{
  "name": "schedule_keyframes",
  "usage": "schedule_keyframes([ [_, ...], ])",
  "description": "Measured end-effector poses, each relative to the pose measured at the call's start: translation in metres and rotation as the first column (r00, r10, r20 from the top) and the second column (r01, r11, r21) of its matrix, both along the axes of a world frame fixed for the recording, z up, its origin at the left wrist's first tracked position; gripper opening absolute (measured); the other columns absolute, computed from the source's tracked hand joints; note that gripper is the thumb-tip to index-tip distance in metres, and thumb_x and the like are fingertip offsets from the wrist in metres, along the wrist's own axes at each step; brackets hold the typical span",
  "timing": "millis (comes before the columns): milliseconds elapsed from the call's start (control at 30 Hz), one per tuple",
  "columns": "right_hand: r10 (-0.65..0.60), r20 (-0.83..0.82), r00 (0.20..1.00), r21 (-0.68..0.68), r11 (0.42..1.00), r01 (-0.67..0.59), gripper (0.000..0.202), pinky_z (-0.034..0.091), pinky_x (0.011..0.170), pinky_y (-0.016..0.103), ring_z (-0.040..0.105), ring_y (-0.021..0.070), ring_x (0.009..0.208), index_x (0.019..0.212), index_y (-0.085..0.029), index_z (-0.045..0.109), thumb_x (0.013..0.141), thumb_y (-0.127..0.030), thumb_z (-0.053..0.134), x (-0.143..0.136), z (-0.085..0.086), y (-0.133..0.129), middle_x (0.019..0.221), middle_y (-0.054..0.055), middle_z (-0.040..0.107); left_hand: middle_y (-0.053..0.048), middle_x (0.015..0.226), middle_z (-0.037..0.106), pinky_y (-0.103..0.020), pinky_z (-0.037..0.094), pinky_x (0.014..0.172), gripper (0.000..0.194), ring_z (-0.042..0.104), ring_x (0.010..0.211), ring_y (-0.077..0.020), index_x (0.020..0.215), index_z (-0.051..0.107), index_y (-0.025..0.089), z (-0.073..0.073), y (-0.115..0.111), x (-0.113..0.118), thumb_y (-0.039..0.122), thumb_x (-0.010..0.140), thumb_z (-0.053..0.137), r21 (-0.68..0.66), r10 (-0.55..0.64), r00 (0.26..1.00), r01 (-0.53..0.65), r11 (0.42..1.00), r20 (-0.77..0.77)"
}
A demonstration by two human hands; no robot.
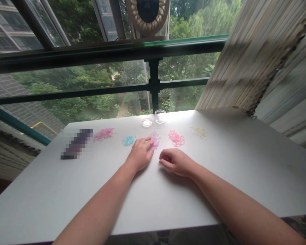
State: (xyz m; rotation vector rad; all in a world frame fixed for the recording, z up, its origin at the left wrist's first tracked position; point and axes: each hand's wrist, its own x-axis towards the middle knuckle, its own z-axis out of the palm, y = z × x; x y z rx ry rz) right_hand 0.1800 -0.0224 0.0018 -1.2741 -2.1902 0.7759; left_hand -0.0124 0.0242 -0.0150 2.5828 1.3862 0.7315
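Observation:
My left hand [141,153] reaches over the near left side of a loose pile of small purple bands [155,139]. Its fingers are stretched out, with the fingertips on or just above the pile. My right hand [177,162] is just right of it, near the tabletop, with fingers curled in and thumb close to them; whether anything small is between them I cannot make out. A teal pile of bands [129,140] lies left of my left hand. Beyond my right hand is a coral-pink pile of bands [176,138].
Two clear round pieces, a shallow dish or lid [147,123] and a taller container [160,117], stand at the white table's [206,190] back edge. A pink pile [104,134] and a pixelated dark object [77,144] lie left, a yellow pile [199,132] right. Behind are railings and a curtain.

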Motion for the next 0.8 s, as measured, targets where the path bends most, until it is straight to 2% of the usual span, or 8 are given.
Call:
schedule_keyframes([
  [133,0.001,0.001,1.0,0.0,1.0,-0.001,0.007,0.034,0.054,0.021,0.047,0.0089,0.057,0.079,-0.018,0.06,0.078,-0.021,0.053,0.0,0.0,-0.001,0.065,-0.002,0.058,-0.008,0.124,0.056,-0.043,0.034,0.103,0.034,0.046,0.115,-0.025,0.114,0.059,0.019,0.001,-0.001,0.0,0.025,0.081,0.053,-0.016,-0.019,1.0,0.019,1.0,0.022],
  [367,0.002,-0.001,1.0,0.002,1.0,-0.002,0.006,0.034,0.054,0.021,0.047,0.0089,0.057,0.078,-0.018,0.06,0.078,-0.021,0.054,0.0,0.001,-0.001,0.065,-0.002,0.058,-0.01,0.124,0.054,-0.041,0.035,0.102,0.05,0.045,0.117,-0.0249,0.128,0.046,0.016,-0.001,0.0,-0.001,0.025,0.079,0.053,-0.024,0.009,0.998,-0.007,1.0,0.068],
  [800,-0.002,0.005,1.0,-0.028,1.0,0.002,0.007,0.034,0.053,0.021,0.047,0.0092,0.057,0.078,-0.018,0.059,0.078,-0.021,0.053,0.0,0.002,-0.001,0.065,-0.002,0.057,-0.01,0.124,0.055,-0.04,0.037,0.101,0.052,0.046,0.117,-0.0249,0.127,0.046,0.015,0.003,0.006,-0.011,0.026,0.078,0.056,0.019,0.074,0.99,-0.077,0.997,0.123],
])
